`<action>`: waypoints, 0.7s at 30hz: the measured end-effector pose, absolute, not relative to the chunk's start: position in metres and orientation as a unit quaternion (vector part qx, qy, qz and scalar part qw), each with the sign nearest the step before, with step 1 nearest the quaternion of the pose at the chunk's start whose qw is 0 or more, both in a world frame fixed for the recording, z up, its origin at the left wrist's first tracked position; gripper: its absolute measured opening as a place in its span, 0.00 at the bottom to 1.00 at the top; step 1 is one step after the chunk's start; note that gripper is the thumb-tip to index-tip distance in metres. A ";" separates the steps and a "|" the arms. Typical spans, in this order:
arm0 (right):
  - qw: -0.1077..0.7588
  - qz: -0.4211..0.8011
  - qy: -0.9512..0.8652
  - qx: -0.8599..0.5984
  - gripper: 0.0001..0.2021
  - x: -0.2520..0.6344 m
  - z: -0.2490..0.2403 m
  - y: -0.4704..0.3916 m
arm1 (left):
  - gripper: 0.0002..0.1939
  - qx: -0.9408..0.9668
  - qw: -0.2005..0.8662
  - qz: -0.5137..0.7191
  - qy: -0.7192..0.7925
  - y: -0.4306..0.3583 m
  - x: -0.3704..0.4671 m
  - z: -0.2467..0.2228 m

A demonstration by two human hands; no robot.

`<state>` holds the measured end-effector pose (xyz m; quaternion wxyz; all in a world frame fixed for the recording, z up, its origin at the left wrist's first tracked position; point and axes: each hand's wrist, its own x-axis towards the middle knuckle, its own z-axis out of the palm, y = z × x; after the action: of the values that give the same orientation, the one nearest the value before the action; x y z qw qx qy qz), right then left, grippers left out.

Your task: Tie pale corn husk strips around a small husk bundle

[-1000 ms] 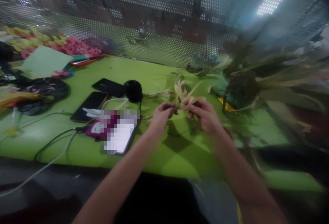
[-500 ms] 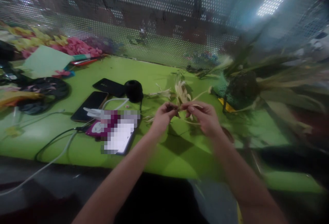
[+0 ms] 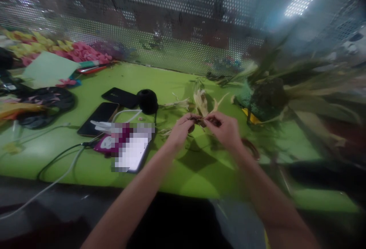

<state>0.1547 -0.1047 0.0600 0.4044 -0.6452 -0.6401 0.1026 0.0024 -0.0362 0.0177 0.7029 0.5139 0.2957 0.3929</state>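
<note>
My left hand [image 3: 180, 130] and my right hand [image 3: 224, 129] meet above the green table [image 3: 160, 165], fingertips pinched together on a small bundle of pale dry husk strips [image 3: 203, 106]. The strips fan upward from between my fingers. A thin dark thread seems to run at the pinch point, but blur hides the detail. A black spool of thread [image 3: 148, 101] stands just left of my left hand.
Two dark phones [image 3: 99, 112] and a lit, blurred screen [image 3: 132, 150] with white cables lie to the left. A dark mossy plant arrangement [image 3: 268, 96] with long dry leaves fills the right. Pink and yellow paper flowers [image 3: 85, 53] sit far left, under a perforated metal wall [image 3: 171, 24].
My hands have closed in on each other at the base of the husk bundle. The right hand shifted slightly left and its fingers turned around the strips.
</note>
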 end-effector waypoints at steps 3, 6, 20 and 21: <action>0.399 0.099 -0.644 -0.645 0.04 0.154 0.061 -0.105 | 0.10 0.524 0.696 0.388 0.300 -0.035 0.003 0.017; 0.396 0.094 -0.649 -0.643 0.04 0.154 0.062 -0.105 | 0.09 0.530 0.692 0.381 0.308 -0.035 0.003 0.017; 0.435 0.210 -0.601 -0.637 0.04 0.162 0.062 -0.101 | 0.08 0.528 0.708 0.384 0.271 -0.033 0.005 0.014; 0.436 0.216 -0.599 -0.636 0.04 0.162 0.063 -0.101 | 0.08 0.527 0.708 0.383 0.272 -0.032 0.005 0.013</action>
<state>0.1619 -0.1011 0.0629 0.4358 -0.6363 -0.5989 0.2159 0.0046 -0.0325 0.0133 0.7083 0.5274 0.2715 0.3827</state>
